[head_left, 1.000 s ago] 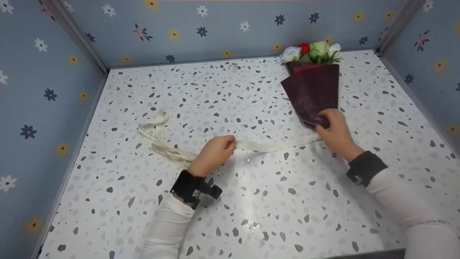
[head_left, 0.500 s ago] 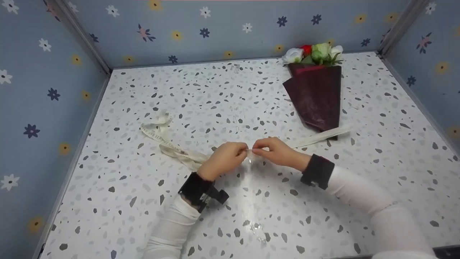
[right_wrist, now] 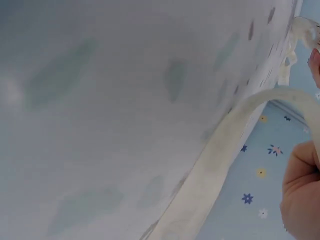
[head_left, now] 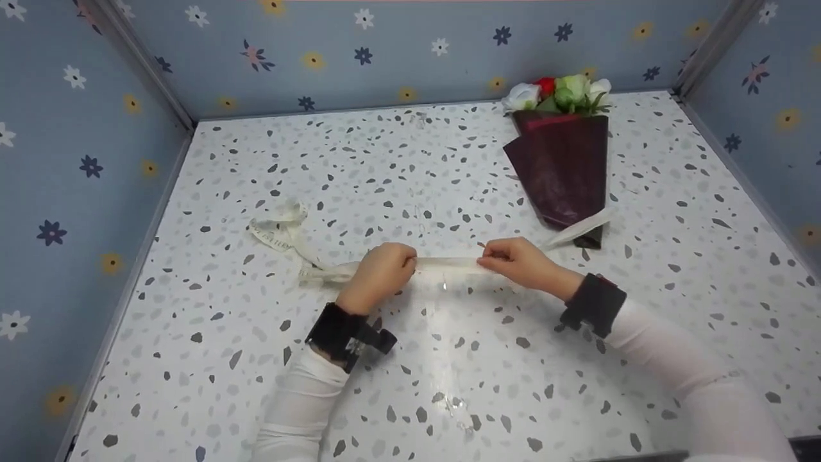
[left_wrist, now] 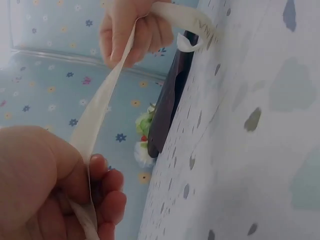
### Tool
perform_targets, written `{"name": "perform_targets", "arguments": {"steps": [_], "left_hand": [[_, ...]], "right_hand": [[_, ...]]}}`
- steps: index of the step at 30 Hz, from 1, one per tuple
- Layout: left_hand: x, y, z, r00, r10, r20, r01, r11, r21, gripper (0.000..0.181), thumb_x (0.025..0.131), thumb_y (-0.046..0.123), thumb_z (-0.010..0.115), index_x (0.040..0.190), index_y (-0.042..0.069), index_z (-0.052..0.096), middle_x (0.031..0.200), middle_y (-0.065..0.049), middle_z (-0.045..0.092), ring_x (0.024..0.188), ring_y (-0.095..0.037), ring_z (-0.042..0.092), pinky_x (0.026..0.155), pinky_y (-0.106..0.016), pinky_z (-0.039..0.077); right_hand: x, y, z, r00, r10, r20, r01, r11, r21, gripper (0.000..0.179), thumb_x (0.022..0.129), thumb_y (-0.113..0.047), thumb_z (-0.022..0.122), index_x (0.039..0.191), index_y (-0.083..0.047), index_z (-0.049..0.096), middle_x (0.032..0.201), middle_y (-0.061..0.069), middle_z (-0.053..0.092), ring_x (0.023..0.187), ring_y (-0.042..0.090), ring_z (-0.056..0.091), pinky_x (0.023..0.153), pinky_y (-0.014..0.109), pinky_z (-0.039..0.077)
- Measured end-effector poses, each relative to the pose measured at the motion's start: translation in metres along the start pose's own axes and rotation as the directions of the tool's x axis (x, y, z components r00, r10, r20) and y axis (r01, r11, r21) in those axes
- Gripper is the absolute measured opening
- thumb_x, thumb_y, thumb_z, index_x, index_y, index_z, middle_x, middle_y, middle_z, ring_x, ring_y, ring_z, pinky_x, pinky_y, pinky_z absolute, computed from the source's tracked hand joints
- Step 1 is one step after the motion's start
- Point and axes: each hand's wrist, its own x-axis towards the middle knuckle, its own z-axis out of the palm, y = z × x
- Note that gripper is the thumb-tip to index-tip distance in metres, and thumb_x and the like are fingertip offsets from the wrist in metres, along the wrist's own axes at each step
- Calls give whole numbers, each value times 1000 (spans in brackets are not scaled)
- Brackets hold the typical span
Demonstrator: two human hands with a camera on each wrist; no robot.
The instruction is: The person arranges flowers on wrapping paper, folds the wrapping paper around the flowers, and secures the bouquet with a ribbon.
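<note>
A long cream ribbon (head_left: pixel 446 264) printed with lettering stretches between my two hands above the table. My left hand (head_left: pixel 383 273) pinches it between thumb and fingers, and in the left wrist view the ribbon (left_wrist: pixel 97 112) runs through that grip. My right hand (head_left: pixel 523 263) pinches the same ribbon about a hand's width to the right. Its free end passes over the narrow foot of a flower bouquet (head_left: pixel 561 170) in dark burgundy wrap. The left end lies in loose loops on the table. In the right wrist view, a ribbon length (right_wrist: pixel 210 165) droops from the hand.
White, red and green blooms (head_left: pixel 571 91) top the bouquet at the back right. A speckled white table (head_left: pixel 359 179) spreads under everything. Blue flower-patterned panels (head_left: pixel 410 58) stand along the back and both sides. Bits of clear film (head_left: pixel 457 410) show near the front.
My right hand left the bouquet's foot, came in beside the left hand and pinched the ribbon. It has since slid back rightward, drawing the ribbon straight. The left hand keeps its grip.
</note>
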Motion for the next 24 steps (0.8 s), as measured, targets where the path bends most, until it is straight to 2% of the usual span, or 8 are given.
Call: {"name": "perform_targets", "arguments": {"steps": [3,8,11,16,19,22,24], "left_hand": [[-1,-8,-8,998,-58,-33,59,998,27,32,92,12,49,60,12,50,59,1,48,58,-17,47,56,-30,38],[-3,-20,-22,991,-100,-91,100,995,2,28,91,10,48,69,6,63,68,-5,60,62,-20,52,61,-33,42],[-2,-27,-26,989,-87,-117,85,996,-22,28,91,7,47,70,3,64,70,-6,58,65,-22,51,64,-33,41],[-3,-35,-32,992,-29,-120,23,999,-47,22,92,6,46,84,1,66,76,-7,55,70,-22,48,68,-34,41],[-5,-38,-36,994,9,-113,-17,997,-69,19,91,4,46,97,2,63,83,-9,59,71,-22,50,69,-35,42],[-7,-39,-40,993,39,-109,-49,995,-87,23,90,4,48,111,4,57,95,-11,63,74,-23,53,72,-37,45],[-8,-40,-43,994,58,-98,-69,992,-107,24,91,4,50,115,5,53,100,-13,62,77,-25,56,73,-38,47]], "right_hand": [[-7,11,-11,999,43,-19,-44,999,-12,18,91,-17,62,77,-5,65,57,-8,40,53,3,36,55,22,32],[-17,25,-27,996,75,-56,-78,995,-61,19,91,-17,63,76,-5,65,55,-9,41,53,3,39,54,21,33],[-21,29,-34,994,77,-72,-83,993,-85,18,90,-15,63,75,-5,65,55,-9,40,54,4,39,54,21,33],[-28,38,-43,992,99,-83,-109,985,-130,18,90,-14,63,75,-4,66,54,-9,38,55,6,40,55,22,33],[-31,44,-50,982,140,-125,-156,978,-135,18,90,-14,63,77,-3,67,56,-8,43,56,6,41,55,22,34],[-32,50,-56,968,179,-178,-198,975,-99,17,90,-14,63,81,0,68,60,-6,49,57,5,42,55,20,35],[-33,54,-59,962,188,-197,-209,974,-91,17,90,-13,63,82,1,68,63,-3,52,58,5,42,55,19,35]]}}
